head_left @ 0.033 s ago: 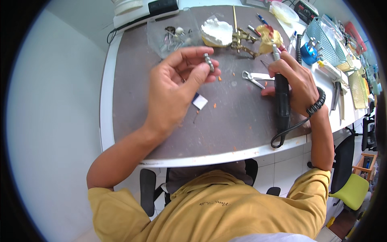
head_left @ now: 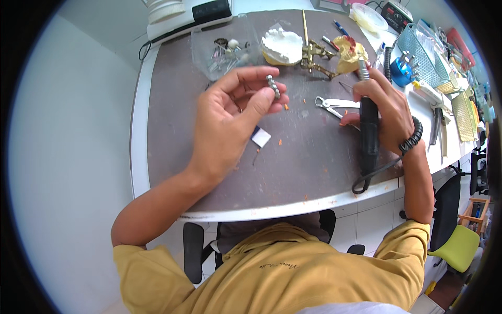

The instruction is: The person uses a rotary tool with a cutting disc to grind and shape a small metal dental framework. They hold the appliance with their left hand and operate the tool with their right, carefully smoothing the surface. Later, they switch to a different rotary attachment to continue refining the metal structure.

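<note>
My left hand [head_left: 225, 112] is raised over the bench, its thumb and fingers pinching a small grey metal dental bridge [head_left: 273, 87], made of several tooth-shaped units in a row. In my right hand [head_left: 391, 107] is a black rotary handpiece [head_left: 369, 131] with a silver nose, held upright and apart from the bridge. Its coiled cord [head_left: 411, 137] passes by my wrist. Beyond the handpiece's tip sits a yellow dental cast [head_left: 349, 58] with red patches, beside a brass articulator [head_left: 312, 55]. A white tooth cast [head_left: 282, 44] rests on the articulator's other side.
A clear tray [head_left: 222, 55] of small burs and polishing tips lies at the far left. Metal calipers [head_left: 334, 104] lie near my right hand. A small white-and-blue piece [head_left: 261, 137] is on the brown mat. A blue bur holder [head_left: 402, 70] and blue basket [head_left: 418, 44] line the right.
</note>
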`<state>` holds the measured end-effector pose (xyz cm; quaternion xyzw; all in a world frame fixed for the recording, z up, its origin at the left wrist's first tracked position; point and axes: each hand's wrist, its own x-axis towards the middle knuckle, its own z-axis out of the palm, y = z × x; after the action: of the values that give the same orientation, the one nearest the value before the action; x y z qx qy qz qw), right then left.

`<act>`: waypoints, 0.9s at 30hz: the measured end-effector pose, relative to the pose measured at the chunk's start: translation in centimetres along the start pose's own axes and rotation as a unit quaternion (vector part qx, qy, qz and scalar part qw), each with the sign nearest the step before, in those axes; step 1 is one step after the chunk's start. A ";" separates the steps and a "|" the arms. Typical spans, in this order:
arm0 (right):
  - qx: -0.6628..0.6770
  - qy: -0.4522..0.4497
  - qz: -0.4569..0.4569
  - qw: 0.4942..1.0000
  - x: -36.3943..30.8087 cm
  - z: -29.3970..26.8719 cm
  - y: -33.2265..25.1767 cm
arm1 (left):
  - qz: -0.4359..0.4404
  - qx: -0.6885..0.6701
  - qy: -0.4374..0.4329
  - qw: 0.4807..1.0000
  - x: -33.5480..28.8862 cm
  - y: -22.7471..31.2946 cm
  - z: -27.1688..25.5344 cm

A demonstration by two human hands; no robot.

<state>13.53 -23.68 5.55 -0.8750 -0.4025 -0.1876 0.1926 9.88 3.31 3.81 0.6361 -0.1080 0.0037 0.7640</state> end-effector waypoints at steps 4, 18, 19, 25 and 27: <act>0.138 0.130 -0.021 0.982 -0.6 1.1 0.1 | -0.066 0.035 -0.060 0.995 0.7 1.5 -1.0; 0.318 0.085 -0.088 0.940 4.3 5.2 -4.1 | -0.260 -0.160 -0.088 0.948 -0.2 1.1 -2.9; 0.332 0.086 -0.083 0.936 4.2 5.4 -4.2 | -0.277 -0.161 -0.085 0.944 -0.4 1.0 -3.0; 0.327 0.044 -0.078 0.941 4.0 5.0 -3.6 | -0.254 -0.128 -0.096 0.954 -0.4 0.6 -3.3; 0.337 0.039 -0.073 0.938 4.0 5.1 -3.6 | -0.265 -0.127 -0.098 0.951 -0.3 0.9 -3.4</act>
<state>14.03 -16.52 3.78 -0.7190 -0.4970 -0.0884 0.4777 10.01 6.79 4.09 0.5370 -0.0098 -0.2746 0.7976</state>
